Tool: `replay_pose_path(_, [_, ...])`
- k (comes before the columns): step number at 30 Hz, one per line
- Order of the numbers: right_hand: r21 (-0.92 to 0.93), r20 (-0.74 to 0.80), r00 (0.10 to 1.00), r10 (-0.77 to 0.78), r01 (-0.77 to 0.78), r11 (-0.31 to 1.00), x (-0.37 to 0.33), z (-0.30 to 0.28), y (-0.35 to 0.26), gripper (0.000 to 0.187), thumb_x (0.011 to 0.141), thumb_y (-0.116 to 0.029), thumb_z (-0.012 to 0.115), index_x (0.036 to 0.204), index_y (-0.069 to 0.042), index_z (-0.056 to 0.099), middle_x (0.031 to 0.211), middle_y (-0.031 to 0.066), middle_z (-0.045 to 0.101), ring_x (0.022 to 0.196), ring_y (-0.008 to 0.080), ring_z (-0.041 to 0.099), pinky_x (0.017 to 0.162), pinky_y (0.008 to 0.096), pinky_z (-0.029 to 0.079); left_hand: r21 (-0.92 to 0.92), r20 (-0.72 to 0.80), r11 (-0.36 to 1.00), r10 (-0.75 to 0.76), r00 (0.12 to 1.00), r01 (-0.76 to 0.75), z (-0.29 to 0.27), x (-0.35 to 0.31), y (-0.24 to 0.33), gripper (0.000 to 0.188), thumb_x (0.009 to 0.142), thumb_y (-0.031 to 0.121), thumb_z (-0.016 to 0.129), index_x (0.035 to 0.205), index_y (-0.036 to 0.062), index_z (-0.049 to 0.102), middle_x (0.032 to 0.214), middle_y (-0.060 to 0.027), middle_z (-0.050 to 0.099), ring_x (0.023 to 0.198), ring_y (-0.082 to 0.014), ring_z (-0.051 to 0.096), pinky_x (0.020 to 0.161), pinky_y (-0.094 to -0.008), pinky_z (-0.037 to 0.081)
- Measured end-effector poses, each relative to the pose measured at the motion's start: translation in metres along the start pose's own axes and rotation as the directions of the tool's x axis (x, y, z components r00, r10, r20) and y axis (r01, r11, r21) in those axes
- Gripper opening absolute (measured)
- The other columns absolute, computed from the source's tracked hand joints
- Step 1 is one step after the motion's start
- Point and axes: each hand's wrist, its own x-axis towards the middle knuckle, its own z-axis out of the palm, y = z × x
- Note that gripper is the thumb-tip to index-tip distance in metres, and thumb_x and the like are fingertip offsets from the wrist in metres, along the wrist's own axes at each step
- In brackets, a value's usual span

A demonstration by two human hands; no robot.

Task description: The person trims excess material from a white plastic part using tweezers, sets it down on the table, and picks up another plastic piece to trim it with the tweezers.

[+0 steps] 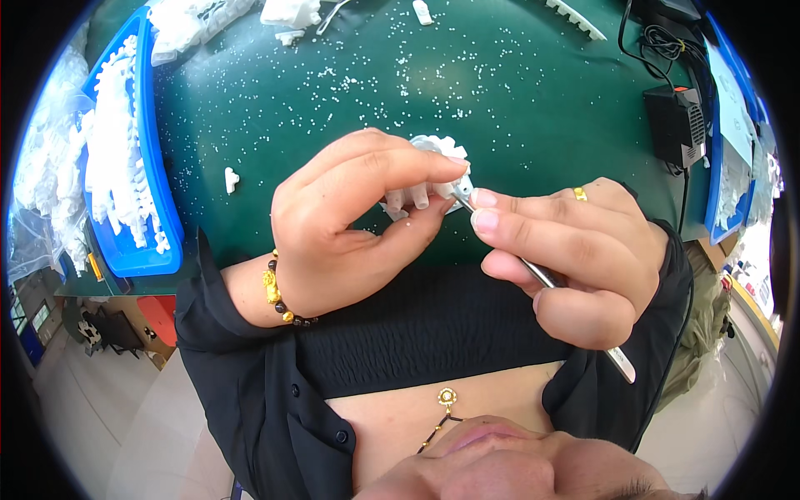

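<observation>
My left hand (346, 196) is closed on a white plastic part (419, 197), with the thumb and fingertips pinching its right side. The part has toothed edges and short tube-like stubs; my fingers hide much of it. In my right hand (575, 250) is a pair of slim metal tweezers (542, 273), gripped between thumb and fingers. Its tip meets the right side of the white part, close to my left fingertips. What lies at the very tip is too small to make out. The tweezers' back end sticks out below my right palm.
Tiny white beads (367, 79) are scattered over the green table (250, 108). On the left, a blue tray (150, 262) holds white plastic pieces. A small white piece (232, 180) lies near it. At the right are a black power adapter (675, 125) with cables and another blue tray (723, 187).
</observation>
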Motion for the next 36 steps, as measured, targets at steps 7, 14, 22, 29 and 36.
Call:
replay_pose_path(7, [0.314, 0.13, 0.927, 0.351, -0.374, 0.873, 0.001, -0.01, 0.0, 0.034, 0.082, 0.003, 0.067, 0.071, -0.006, 0.037, 0.09, 0.0267, 0.065, 0.066, 0.028, 0.069, 0.047, 0.0298, 0.054, -0.021, 0.013, 1.0, 0.003, 1.0, -0.003, -0.003, -0.003, 0.001, 0.036, 0.067, -0.015, 0.068, 0.101, -0.0019, 0.065, 0.083, -0.0074, 0.062, 0.068, -0.012, 0.055, 0.058, -0.0222, 0.04])
replay_pose_path(14, [0.811, 0.195, 0.625, 0.756, -0.537, 0.234, -0.005, -0.006, 0.005, 0.026, 0.093, -0.002, 0.055, 0.092, -0.012, 0.031, 0.095, 0.025, 0.062, 0.081, 0.0326, 0.07, 0.06, 0.0263, 0.061, -0.112, 0.001, 0.993, -0.048, 0.999, 0.048, -0.001, -0.004, 0.0, 0.035, 0.069, -0.015, 0.069, 0.101, -0.0023, 0.063, 0.085, -0.008, 0.062, 0.07, -0.0112, 0.056, 0.06, -0.0219, 0.04])
replay_pose_path(22, [0.663, 0.131, 0.773, 0.62, -0.534, 0.525, -0.002, -0.015, 0.003, 0.023, 0.096, -0.01, 0.053, 0.092, -0.015, 0.032, 0.092, 0.0226, 0.063, 0.079, 0.0325, 0.07, 0.055, 0.025, 0.059, -0.086, 0.001, 0.991, -0.102, 0.995, 0.102, -0.005, -0.003, 0.007, 0.034, 0.073, -0.013, 0.068, 0.104, -0.0036, 0.061, 0.087, -0.0086, 0.062, 0.075, -0.0124, 0.058, 0.064, -0.0234, 0.044])
replay_pose_path(29, [0.688, 0.053, 0.761, 0.647, -0.497, 0.528, -0.008, -0.013, 0.015, 0.021, 0.094, -0.006, 0.055, 0.093, -0.014, 0.036, 0.098, 0.0224, 0.064, 0.082, 0.0294, 0.07, 0.065, 0.0265, 0.06, -0.675, 0.268, 0.427, -0.618, 0.739, 0.602, -0.005, 0.007, 0.002, 0.043, 0.081, -0.004, 0.065, 0.123, -0.0038, 0.055, 0.101, -0.0084, 0.065, 0.076, -0.0084, 0.062, 0.065, -0.0199, 0.054])
replay_pose_path(36, [0.691, 0.053, 0.765, 0.642, -0.492, 0.53, -0.008, -0.012, 0.024, 0.021, 0.093, -0.003, 0.055, 0.092, -0.012, 0.036, 0.101, 0.0242, 0.064, 0.086, 0.0315, 0.07, 0.066, 0.0276, 0.06, -0.726, 0.342, 0.263, -0.664, 0.665, 0.636, -0.007, 0.009, 0.001, 0.037, 0.087, 0.005, 0.062, 0.123, -0.0013, 0.056, 0.098, -0.0052, 0.064, 0.08, -0.0074, 0.061, 0.065, -0.0183, 0.053])
